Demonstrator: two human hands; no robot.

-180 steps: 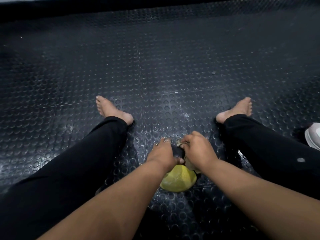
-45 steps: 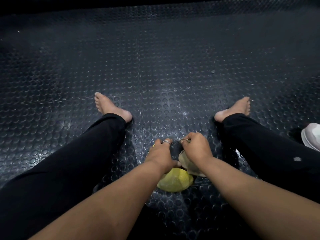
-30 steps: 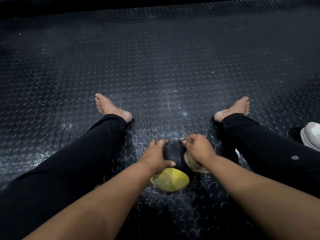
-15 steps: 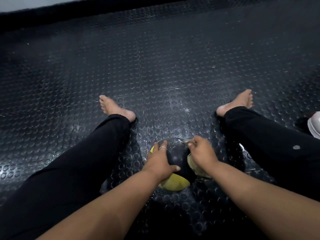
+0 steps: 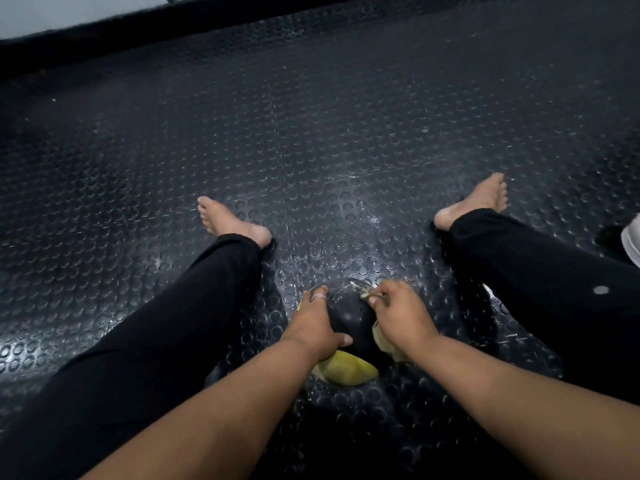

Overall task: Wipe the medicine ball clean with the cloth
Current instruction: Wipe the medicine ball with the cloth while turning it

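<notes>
The medicine ball (image 5: 349,320) is black with yellow panels and sits on the floor between my outstretched legs. My left hand (image 5: 315,323) wraps over its left side, thumb on the top and a ring on one finger. My right hand (image 5: 398,317) grips a pale crumpled cloth (image 5: 382,339) and presses it against the ball's right side. A yellow panel shows at the ball's near underside. Most of the cloth is hidden under my right hand.
The floor (image 5: 311,133) is black rubber matting with raised studs, wet and shiny just beyond the ball. My legs in black trousers lie on both sides, feet bare. A white shoe (image 5: 632,239) is at the right edge. A pale wall runs along the top left.
The ball has turned, so more black surface faces up and less yellow shows. My right hand with the cloth has shifted over the ball's right side. The view has tilted up a little.
</notes>
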